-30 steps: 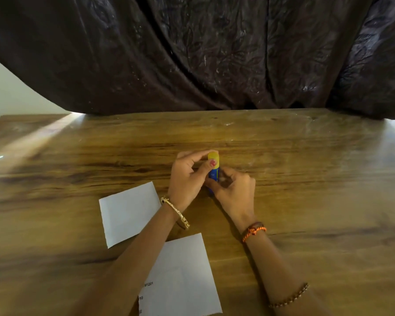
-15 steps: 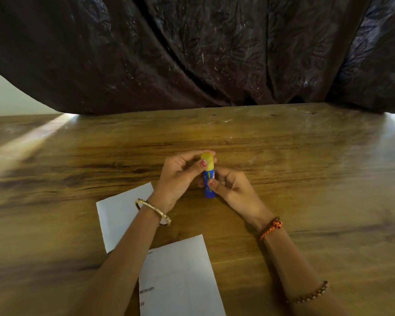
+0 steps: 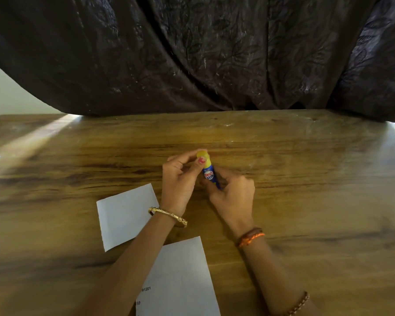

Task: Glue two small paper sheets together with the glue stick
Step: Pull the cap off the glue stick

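While the cap [image 3: 202, 156] still sits on the glue stick [image 3: 211, 176], we note little change from a second ago: the stick tilted slightly and both hands stayed clamped on it above the surface [image 3: 306, 179]. Left hand [image 3: 180, 179] pinches the cap, right hand [image 3: 234, 197] grips the blue body. We judge uncapping is underway, no glue applied. Two sheets [image 3: 123, 215] [image 3: 183, 281] lie flat, apart, nearer us. No containers beyond the capped stick; contents unseen.

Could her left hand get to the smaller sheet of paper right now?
Probably not at once: the left hand is pinching the glue stick's yellow cap. The smaller sheet lies uncovered beside that wrist, so the way looks free once it lets go.
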